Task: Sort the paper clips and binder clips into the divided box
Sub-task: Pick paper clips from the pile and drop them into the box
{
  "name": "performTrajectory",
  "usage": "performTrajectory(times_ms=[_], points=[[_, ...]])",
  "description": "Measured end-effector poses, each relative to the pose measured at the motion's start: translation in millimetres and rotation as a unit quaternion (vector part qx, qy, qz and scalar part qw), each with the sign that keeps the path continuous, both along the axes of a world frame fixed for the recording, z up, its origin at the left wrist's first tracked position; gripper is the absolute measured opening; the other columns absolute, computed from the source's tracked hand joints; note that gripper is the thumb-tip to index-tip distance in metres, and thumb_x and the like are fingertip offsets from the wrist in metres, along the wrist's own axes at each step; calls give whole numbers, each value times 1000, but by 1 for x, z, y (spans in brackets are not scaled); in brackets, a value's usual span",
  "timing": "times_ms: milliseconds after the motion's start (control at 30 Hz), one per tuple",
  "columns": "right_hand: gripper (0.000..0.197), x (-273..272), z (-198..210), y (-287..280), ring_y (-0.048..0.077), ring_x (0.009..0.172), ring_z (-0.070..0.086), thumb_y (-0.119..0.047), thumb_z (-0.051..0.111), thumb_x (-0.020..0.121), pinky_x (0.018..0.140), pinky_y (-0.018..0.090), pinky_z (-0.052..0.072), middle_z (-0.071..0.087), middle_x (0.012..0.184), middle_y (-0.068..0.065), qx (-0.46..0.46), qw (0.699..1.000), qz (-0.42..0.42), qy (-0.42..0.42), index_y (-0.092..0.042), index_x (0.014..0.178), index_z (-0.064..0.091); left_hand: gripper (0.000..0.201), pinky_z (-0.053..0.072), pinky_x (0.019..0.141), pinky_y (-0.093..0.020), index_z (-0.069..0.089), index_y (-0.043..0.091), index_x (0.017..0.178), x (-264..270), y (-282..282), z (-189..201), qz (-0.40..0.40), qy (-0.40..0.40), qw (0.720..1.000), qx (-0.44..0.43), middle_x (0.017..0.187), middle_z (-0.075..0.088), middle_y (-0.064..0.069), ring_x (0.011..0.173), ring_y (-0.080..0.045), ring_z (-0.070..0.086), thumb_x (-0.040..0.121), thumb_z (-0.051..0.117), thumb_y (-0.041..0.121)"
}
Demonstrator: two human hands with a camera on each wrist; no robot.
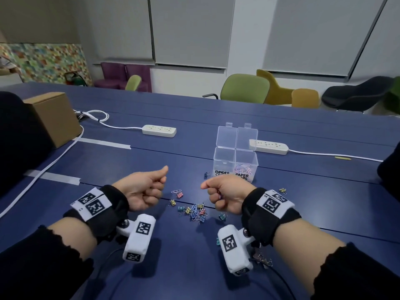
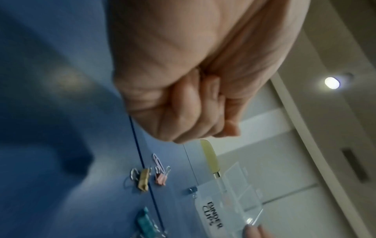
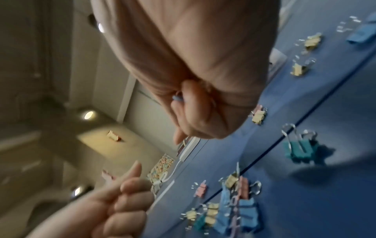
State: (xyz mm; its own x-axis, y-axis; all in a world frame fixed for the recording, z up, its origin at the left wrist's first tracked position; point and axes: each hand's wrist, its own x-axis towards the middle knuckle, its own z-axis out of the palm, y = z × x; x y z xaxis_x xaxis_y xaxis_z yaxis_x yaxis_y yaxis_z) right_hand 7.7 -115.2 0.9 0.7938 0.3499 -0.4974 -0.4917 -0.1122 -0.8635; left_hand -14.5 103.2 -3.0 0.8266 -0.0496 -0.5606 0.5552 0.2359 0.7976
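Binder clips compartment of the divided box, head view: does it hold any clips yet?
No: the binder clips compartment looks clear and bare, while pastel paper clips lie only in the compartment labelled PAPER.

Meeting room: long blue table (image 1: 216, 118), chairs (image 1: 244, 88), blinds (image 1: 190, 29).

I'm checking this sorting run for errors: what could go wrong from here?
1. The right hand is closed on small clips; one might slip out on the way to the divided box.
2. Paper clips lie tangled among binder clips, so a mixed grab could reach the wrong compartment.
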Motion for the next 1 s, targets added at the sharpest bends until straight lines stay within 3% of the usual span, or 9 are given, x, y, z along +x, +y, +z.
performTrajectory(times_ms=[100,233,300,400,500,667,867,933,1000], points=[[38,1,6,10,13,44,31,-28,44,99,42,20,28,36,56,0,-221,951,97,-192,-12,66,56,36,14,35,-15,55,13,74,12,-7,-1,-59,-47,962,263,50,28,5,35,-9,20,94,52,42],[25,5,1,19,28,86,61,-22,41,99,81,35,51,64,93,11,-468,746,245,-406,-9,100,62,13,27,40,-15,64,15,76,25,-14,1,-129,-119,845,505,59,48,2,47,-13,39,85,67,23],[21,4,-1,20,31,95,61,-15,40,97,84,39,52,63,108,14,-487,728,282,-393,-16,111,54,7,35,47,-16,66,17,79,30,-17,1,-168,-128,808,550,70,57,4,64,-13,51,78,72,13],[29,-1,0,23,29,83,58,-12,40,95,70,34,47,61,106,15,-504,689,363,-373,-21,121,48,18,38,52,-18,67,21,84,35,-22,-3,-220,-118,765,593,76,58,6,72,-12,53,72,78,15],[34,-6,1,27,32,91,58,-10,43,94,66,33,38,60,113,16,-535,637,408,-377,-23,126,46,14,41,56,-19,66,21,80,41,-27,-11,-234,-114,761,594,76,60,4,68,-12,53,73,78,20],[29,-9,3,33,27,85,49,-10,44,93,66,31,34,59,117,14,-546,622,417,-376,-20,119,51,5,43,63,-23,65,15,76,45,-28,-18,-258,-102,754,596,71,58,-2,69,-18,52,80,68,16],[25,-10,-5,34,34,101,59,-11,53,90,71,33,40,62,116,16,-555,616,412,-377,-10,115,55,34,35,60,-28,38,13,57,43,-34,-23,-275,-71,711,643,60,37,-3,67,-24,38,87,54,16],[20,-8,-5,27,30,96,58,-14,49,92,76,34,44,63,113,15,-532,650,394,-373,-8,109,57,34,35,58,-27,36,12,58,39,-31,-22,-266,-67,719,638,62,37,-3,66,-23,38,89,51,16],[13,-5,-2,16,23,78,52,-18,45,93,71,29,46,64,99,17,-473,731,345,-351,-10,94,55,31,30,48,-25,37,13,60,34,-26,-22,-238,-53,766,594,62,38,-3,55,-19,34,90,47,15]])
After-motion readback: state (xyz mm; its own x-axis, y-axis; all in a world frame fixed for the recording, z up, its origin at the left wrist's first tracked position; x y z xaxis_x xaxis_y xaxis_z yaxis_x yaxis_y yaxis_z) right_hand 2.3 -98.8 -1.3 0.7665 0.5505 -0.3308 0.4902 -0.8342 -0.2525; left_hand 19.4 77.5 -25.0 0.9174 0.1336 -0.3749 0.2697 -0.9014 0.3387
